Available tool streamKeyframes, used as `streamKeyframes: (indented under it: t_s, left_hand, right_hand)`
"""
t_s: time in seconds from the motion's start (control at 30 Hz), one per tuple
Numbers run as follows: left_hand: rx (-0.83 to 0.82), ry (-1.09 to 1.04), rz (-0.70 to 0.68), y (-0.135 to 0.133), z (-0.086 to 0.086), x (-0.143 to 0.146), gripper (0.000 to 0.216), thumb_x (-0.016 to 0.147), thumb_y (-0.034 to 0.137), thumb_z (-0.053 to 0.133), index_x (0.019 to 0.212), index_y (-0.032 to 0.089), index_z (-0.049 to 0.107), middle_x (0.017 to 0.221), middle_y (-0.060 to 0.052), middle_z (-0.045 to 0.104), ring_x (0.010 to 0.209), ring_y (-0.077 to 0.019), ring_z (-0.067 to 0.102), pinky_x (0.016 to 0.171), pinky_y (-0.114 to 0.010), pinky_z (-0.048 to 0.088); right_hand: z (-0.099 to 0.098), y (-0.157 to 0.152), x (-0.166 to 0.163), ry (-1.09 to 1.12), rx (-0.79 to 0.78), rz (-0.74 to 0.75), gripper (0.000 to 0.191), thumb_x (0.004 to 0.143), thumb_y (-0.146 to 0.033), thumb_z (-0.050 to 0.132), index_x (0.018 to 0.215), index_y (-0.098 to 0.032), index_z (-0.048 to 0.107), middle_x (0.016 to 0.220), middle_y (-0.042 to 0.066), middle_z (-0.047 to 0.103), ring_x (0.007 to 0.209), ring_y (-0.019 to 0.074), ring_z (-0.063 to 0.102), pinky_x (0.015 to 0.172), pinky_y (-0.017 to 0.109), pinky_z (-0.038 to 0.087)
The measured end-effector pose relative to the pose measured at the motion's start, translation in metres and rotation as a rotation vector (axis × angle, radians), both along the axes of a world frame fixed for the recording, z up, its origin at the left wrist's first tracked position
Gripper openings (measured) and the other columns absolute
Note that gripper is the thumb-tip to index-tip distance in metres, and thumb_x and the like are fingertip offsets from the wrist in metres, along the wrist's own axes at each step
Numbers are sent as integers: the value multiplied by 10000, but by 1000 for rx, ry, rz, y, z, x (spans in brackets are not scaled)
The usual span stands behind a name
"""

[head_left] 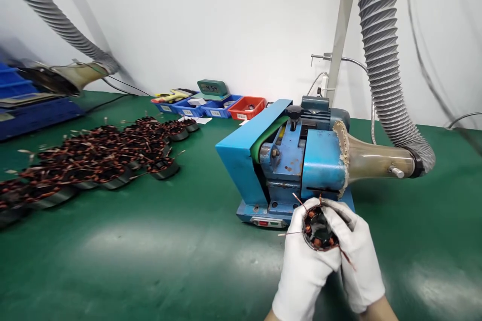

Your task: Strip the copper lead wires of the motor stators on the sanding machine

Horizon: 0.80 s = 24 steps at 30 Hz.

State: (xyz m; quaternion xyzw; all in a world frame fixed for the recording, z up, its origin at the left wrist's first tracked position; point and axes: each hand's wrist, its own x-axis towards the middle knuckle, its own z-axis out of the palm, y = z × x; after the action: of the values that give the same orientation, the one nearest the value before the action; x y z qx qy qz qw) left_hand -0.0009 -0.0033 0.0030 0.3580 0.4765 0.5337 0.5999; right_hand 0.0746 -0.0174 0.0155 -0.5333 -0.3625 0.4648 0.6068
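Observation:
Both of my hands wear white gloves and hold a motor stator (308, 229), a dark ring with copper windings and several loose wire ends sticking out. My left hand (303, 273) is closed around its left side and underside. On the right, my right hand (356, 246) grips the upper right rim, its thumb across the ring's opening; some of its fingertips are hidden. The stator is tilted so the open ring faces me. Just behind it stands a blue belt grinding machine (284, 175) with a green belt (259, 148) and a red and green switch (268, 222).
Many similar stators (113, 155) lie grouped on the green table (158, 261) at left. Small blue bins (216, 110) and a red bin (246, 108) stand near the wall, beside a digital clock (213, 88). A grey hose (380, 50) joins the machine's clear funnel (376, 160).

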Motion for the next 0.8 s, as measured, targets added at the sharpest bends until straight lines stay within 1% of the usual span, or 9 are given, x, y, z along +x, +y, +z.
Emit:
streamKeyframes:
  t_s: [0.17,0.3,0.47,0.57,0.63,0.67,0.73,0.77,0.8]
  left_hand:
    - [96,48,-17,8,3,2,547,441,146,650,965,203,502,1035,-98,656,949,-249,662,893,-369,533]
    - [184,147,-63,8,2,0,500,481,171,633,962,196,501,986,-89,645,894,-239,671,842,-364,554]
    - [243,208,-98,9,0,0,482,538,161,625,1001,205,500,1020,-85,619,905,-224,648,853,-371,533]
    - [193,161,-89,8,1,3,516,512,152,648,1004,209,504,1016,-75,622,900,-218,643,859,-363,526]
    - [90,45,-74,5,5,2,507,484,147,689,962,219,537,980,-53,638,884,-208,647,845,-336,530]
    - [18,-33,-68,3,7,0,439,509,183,708,920,225,558,953,-44,649,872,-203,652,819,-322,538]
    - [-127,-174,-57,-5,10,-9,220,641,321,686,817,223,597,891,-47,668,841,-196,664,742,-303,557]
    - [-188,-226,-67,-11,11,-15,173,715,375,639,780,218,613,865,-55,675,829,-197,670,713,-304,563]
    - [-233,-264,-86,-17,11,-21,190,765,400,601,761,211,627,851,-64,680,828,-204,676,703,-311,567]
  right_hand:
    - [1,6,3,-44,-6,-6,284,832,-391,617,998,-189,728,1024,78,725,937,236,661,878,351,497]
    - [2,3,4,-58,-5,-17,306,846,-405,599,1022,-188,723,1025,67,725,939,226,654,867,320,494]
    - [3,3,6,-125,-3,-22,316,861,-401,578,1041,-179,713,1006,58,728,922,208,654,835,274,501]
    - [4,4,8,-134,8,-26,323,866,-401,566,1054,-181,708,1013,59,729,927,212,655,834,277,505]
    - [3,0,6,-126,-1,-29,322,866,-402,563,1061,-191,707,1030,59,727,938,212,657,850,277,505]
    - [2,-5,4,-128,-3,-30,320,862,-404,565,1055,-196,712,1036,61,727,939,213,660,849,273,508]
    - [-2,-19,-3,-153,-7,-74,293,842,-401,582,998,-209,737,1021,63,733,926,213,672,823,253,521]
    - [-4,-27,-7,-181,-3,-114,268,830,-394,594,953,-217,753,1001,64,738,916,215,680,803,244,529]
    - [-6,-36,-12,-224,-2,-162,236,819,-379,608,914,-230,764,981,61,743,909,217,688,781,236,536]
